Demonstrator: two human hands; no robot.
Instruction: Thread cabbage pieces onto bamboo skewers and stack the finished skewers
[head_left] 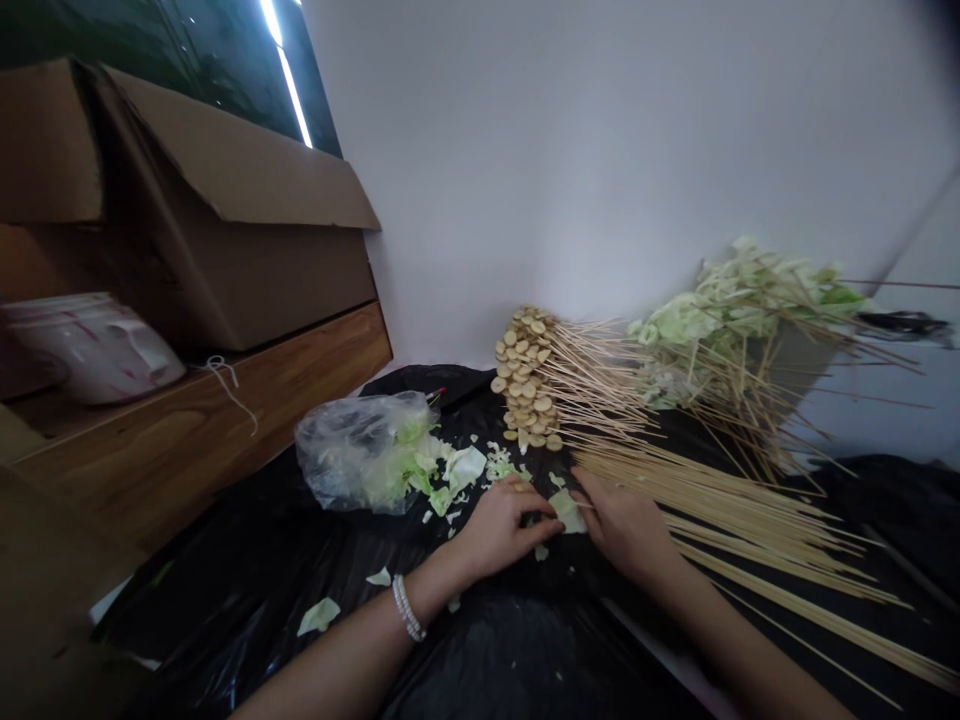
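Observation:
A pale cabbage piece (568, 511) lies between my hands, low over the black plastic sheet. My left hand (504, 528), with a beaded bracelet at the wrist, is curled, and its thumb and fingertips pinch the left edge of that piece. My right hand (628, 522) is closed around a thin wooden skewer; only a short bit near its fingertips shows, close to the cabbage, and the palm hides the rest. Beyond my right hand lie loose bare skewers (750, 510). Cabbage scraps (501, 462) are scattered just past my left hand.
Skewers tipped with round pale slices (529, 375) are stacked by the wall. Skewered cabbage (720, 300) is heaped at the right. A clear plastic bag (349, 455) holds more cabbage. At left are a cardboard box (262, 270) and a white tub (105, 350) on a wooden ledge (300, 370).

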